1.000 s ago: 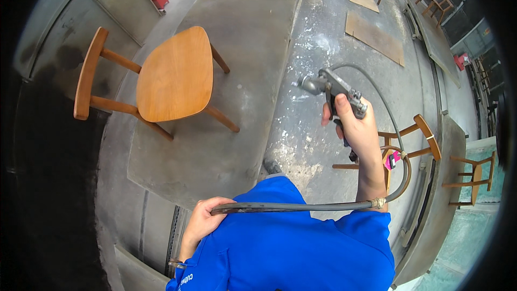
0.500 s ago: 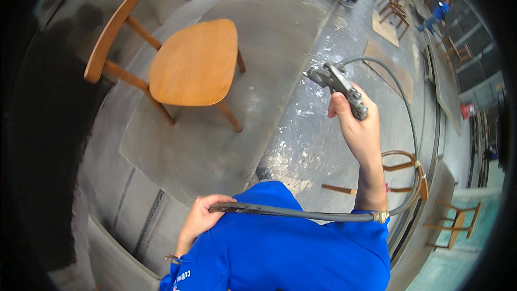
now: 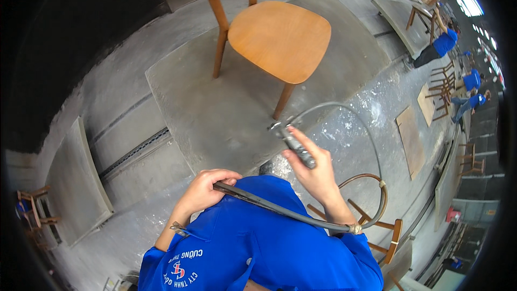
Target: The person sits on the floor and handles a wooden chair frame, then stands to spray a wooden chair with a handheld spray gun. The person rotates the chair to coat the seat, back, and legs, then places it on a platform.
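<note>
My right hand is wrapped round a dark metal spray gun, its nozzle end near the foot of a chair's front leg. A grey hose loops from the gun, bends past my right wrist and crosses my front. My left hand grips a doubled length of that hose at my waist. Ahead stands an upright orange-brown wooden chair with a smooth seat and curved backrest. Its legs rest on a wide grey board. Whether spray leaves the nozzle cannot be seen.
Another wooden chair is at my right. Flat brown sheets lie on the paint-splashed floor at right. Several people in blue shirts, one person nearest, are among chairs at far right. A grey panel stands at left.
My right hand has brought the spray gun left and lower, closer to my body. The view has turned, so the chair appears farther right and higher. My left hand still holds the hose.
</note>
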Available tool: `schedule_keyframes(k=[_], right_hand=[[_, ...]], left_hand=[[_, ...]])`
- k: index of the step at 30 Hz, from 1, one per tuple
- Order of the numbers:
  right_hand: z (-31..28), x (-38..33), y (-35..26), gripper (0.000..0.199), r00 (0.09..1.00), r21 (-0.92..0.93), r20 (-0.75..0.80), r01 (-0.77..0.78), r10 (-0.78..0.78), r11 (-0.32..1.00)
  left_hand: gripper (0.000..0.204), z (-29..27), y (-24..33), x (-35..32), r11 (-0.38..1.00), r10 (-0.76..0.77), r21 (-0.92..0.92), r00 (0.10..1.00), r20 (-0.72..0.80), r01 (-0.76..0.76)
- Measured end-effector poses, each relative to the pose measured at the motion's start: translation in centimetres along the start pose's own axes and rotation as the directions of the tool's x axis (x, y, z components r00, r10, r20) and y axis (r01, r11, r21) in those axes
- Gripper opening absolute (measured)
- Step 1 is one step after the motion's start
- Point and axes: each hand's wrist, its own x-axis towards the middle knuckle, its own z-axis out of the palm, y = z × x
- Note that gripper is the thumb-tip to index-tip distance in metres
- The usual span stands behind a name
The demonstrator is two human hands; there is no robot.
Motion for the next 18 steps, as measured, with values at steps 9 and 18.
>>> schedule_keyframes(k=[9,18], right_hand=[[7.3,2.6,-4.7,0.052,0.978,-0.225,0.203,0.099,-0.053,0.969],[6.3,3.6,-17.1,0.063,0.851,-0.575,0.122,0.480,-0.510,0.663]], left_hand=[[0.033,-4.9,-4.2,-7.9,0.977,-0.195,-0.125,0.966,-0.168,0.176],[0.032,-8.0,-7.1,-8.9,0.977,-0.110,-0.188,0.992,-0.055,0.098]])
